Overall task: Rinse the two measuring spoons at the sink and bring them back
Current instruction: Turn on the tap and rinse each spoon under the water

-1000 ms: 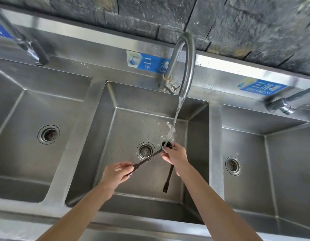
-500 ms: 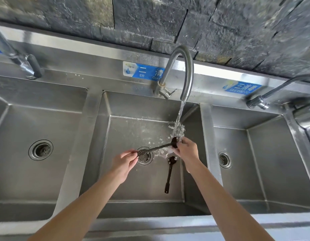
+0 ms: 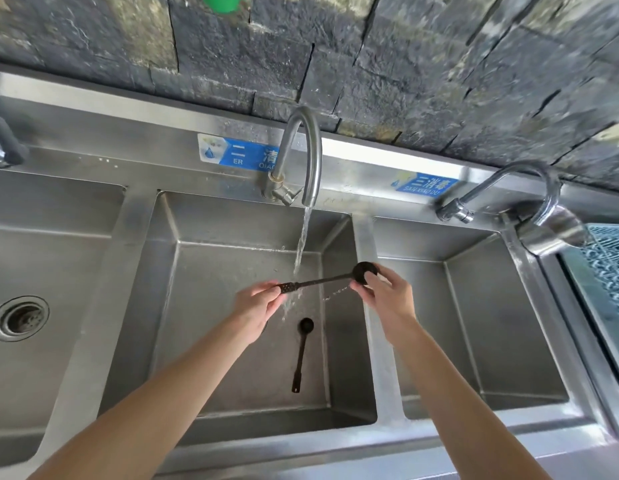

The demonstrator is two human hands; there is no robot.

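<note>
A dark measuring spoon [image 3: 327,280] is held level over the middle sink basin [image 3: 232,244]. My left hand [image 3: 258,306] pinches its handle end and my right hand [image 3: 387,297] grips its round bowl. Water from the curved faucet [image 3: 306,150] falls onto the spoon's handle near my left hand. A second, smaller dark measuring spoon [image 3: 301,353] lies on the basin floor below, bowl away from me, handle toward me.
Steel basins flank the middle one, the left basin with a drain [image 3: 18,318] and the right basin [image 3: 474,323] with its own faucet [image 3: 502,192]. A blue mesh mat [image 3: 609,271] lies at the far right. A dark stone wall rises behind.
The held spoon shifted right, so its bowl is out of the stream and the water now hits the handle. The lower spoon stayed put. The camera tilted up and right.
</note>
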